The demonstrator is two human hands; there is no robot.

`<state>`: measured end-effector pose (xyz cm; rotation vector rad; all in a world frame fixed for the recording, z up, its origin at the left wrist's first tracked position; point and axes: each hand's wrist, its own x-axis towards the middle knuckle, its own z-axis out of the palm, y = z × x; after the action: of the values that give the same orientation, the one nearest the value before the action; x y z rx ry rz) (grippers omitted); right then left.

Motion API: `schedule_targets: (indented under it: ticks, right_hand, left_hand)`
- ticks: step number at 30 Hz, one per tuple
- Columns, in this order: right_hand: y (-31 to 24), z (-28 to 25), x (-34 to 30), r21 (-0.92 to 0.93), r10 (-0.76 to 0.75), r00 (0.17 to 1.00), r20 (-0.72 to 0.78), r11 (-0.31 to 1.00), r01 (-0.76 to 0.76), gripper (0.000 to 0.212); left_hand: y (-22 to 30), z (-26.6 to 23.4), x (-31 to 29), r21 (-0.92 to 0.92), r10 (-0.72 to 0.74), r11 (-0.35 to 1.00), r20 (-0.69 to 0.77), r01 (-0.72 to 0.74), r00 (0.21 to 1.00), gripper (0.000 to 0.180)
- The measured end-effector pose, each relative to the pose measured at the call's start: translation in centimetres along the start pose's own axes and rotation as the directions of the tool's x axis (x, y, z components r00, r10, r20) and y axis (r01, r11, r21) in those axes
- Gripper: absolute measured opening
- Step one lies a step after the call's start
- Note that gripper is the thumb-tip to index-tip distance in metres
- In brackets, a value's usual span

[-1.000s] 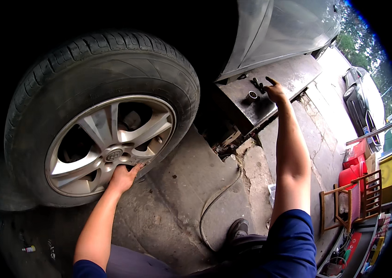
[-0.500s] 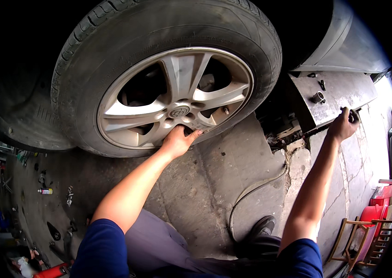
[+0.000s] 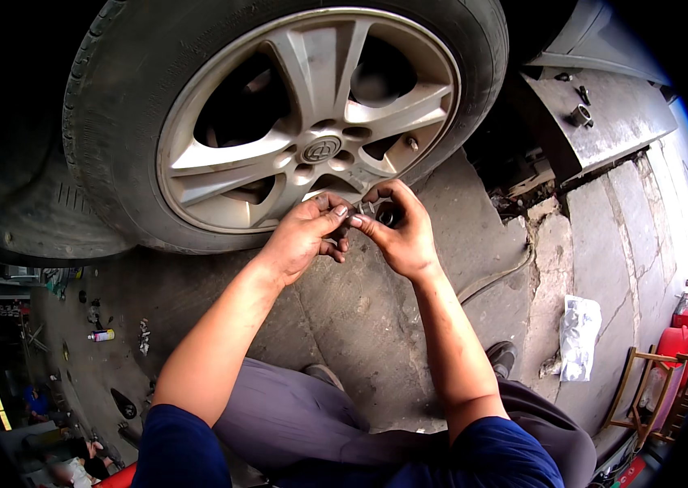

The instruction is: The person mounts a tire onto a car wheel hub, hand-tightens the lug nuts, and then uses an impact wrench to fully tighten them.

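A silver alloy wheel (image 3: 311, 146) with five spokes sits in a black tyre (image 3: 116, 106) right in front of me. My two hands meet just below the hub. My right hand (image 3: 401, 232) cups small dark metal parts (image 3: 383, 214) that look like wheel nuts. The fingertips of my left hand (image 3: 303, 236) pinch one of these parts at the right hand's edge. Both hands are dirty with grease. The bolt holes around the hub cap look dark.
A grey metal plate (image 3: 604, 122) with a bolt on it lies at the upper right, beside broken concrete. A hose (image 3: 506, 276) runs over the floor. White crumpled wrapping (image 3: 579, 337), a wooden frame (image 3: 644, 390) and red containers stand at the right. A small can (image 3: 102, 335) lies left.
My right hand has left the metal plate at the right and come to the wheel, joining my left hand. The wheel now fills more of the view.
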<state>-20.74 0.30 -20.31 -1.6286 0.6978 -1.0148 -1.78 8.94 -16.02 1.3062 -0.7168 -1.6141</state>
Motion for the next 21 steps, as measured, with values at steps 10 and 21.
schedule_targets:
  ticks: [10, 21]
  right_hand:
    - [0.4, 4.1, -0.8, 0.913, 0.506, 0.862, 0.022, 0.341, -0.223, 0.04]
    - [0.0, 5.0, -2.2, 0.735, 0.426, 0.905, 0.018, 0.607, -0.3, 0.029]
  left_hand:
    - [-0.6, -0.3, -0.9, 0.304, 0.21, 0.944, -0.25, -0.129, 0.945, 0.015]
    - [0.7, 0.5, -1.4, 0.679, 0.396, 0.713, -0.184, -0.175, 0.9, 0.007]
